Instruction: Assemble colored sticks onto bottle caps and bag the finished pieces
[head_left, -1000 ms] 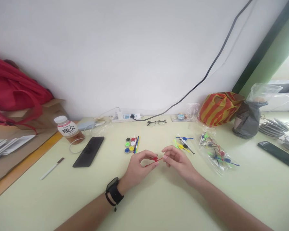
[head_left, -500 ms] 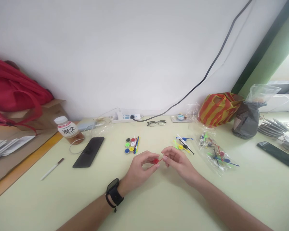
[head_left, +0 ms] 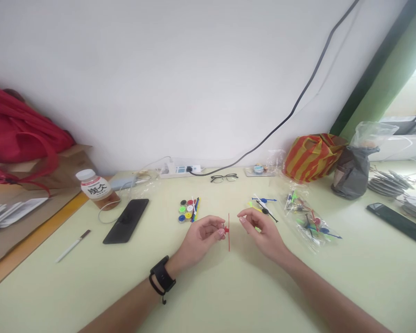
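While left hand partly hides pinched red spinner, right hand near, loosely parted.

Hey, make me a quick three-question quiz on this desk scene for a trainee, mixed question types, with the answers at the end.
1. Which of the person's hands holds the red piece?
2. True or false: the person's right hand is touching the red piece too.
3. Fill the gap: a black ____ lies on the table between the bottle and the left hand.

Key:
1. The left hand.
2. False; a gap shows between the right hand and the red piece.
3. phone
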The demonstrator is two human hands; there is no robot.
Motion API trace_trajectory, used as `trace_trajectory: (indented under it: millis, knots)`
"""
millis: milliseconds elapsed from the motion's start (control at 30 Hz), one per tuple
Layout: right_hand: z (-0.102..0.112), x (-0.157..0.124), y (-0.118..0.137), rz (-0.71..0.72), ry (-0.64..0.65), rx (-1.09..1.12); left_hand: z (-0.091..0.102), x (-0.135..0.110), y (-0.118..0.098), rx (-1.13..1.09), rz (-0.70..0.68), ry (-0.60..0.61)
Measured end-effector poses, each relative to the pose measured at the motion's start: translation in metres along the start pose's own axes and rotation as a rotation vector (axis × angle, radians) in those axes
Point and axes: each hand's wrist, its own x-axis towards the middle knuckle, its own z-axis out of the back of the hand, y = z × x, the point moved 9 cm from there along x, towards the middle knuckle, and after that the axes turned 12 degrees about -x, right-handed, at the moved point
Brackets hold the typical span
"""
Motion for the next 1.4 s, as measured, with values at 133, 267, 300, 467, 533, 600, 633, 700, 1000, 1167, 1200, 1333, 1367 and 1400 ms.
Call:
trace_trajectory:
  millis: [133,267,300,467,533,600,633,700,1000,1167,1200,1333,1367,1400]
  knots:
    - [-0.009,-0.007,0.009,0.103,0.063,0.004,0.000,0.000,-0.002,-0.019,0.003,-0.004]
    - [-0.019,-0.013,0.007,0.062,0.084,0.075,0.000,0.000,-0.004,-0.011,0.000,-0.011]
    - [-0.022,-0.013,0.005,0.036,0.118,0.091,0.000,0.001,-0.005,-0.010,-0.003,-0.012]
    - [-0.027,-0.010,0.006,-0.014,0.234,0.155,0.002,0.001,-0.007,-0.023,-0.029,-0.014]
    - [-0.021,-0.006,0.010,0.032,0.187,0.092,0.001,0.001,-0.007,-0.022,-0.030,-0.010]
    - [-0.012,-0.003,0.009,0.071,0.098,-0.030,0.001,0.002,-0.008,-0.020,-0.037,-0.010]
    - [-0.005,-0.001,0.008,0.088,0.031,-0.107,0.002,0.002,-0.009,-0.019,-0.040,-0.016]
    - [0.010,0.002,0.004,0.132,-0.112,-0.276,0.004,0.002,-0.010,-0.022,-0.042,-0.041]
    - [0.038,0.017,-0.057,0.021,-0.196,-0.808,0.022,0.004,-0.008,-0.249,0.015,-0.156]
    - [0.024,0.017,-0.066,0.106,-0.076,-0.757,0.024,0.005,-0.010,-0.303,0.032,-0.172]
    - [0.021,0.017,-0.064,0.132,-0.052,-0.727,0.025,0.005,-0.010,-0.321,0.039,-0.183]
    - [0.008,0.015,-0.050,0.188,0.053,-0.640,0.029,0.008,-0.006,-0.425,0.082,-0.213]
    - [0.004,0.013,-0.044,0.202,0.080,-0.622,0.030,0.009,-0.005,-0.418,0.081,-0.220]
    - [0.000,0.011,-0.038,0.218,0.104,-0.600,0.033,0.009,-0.003,-0.386,0.069,-0.233]
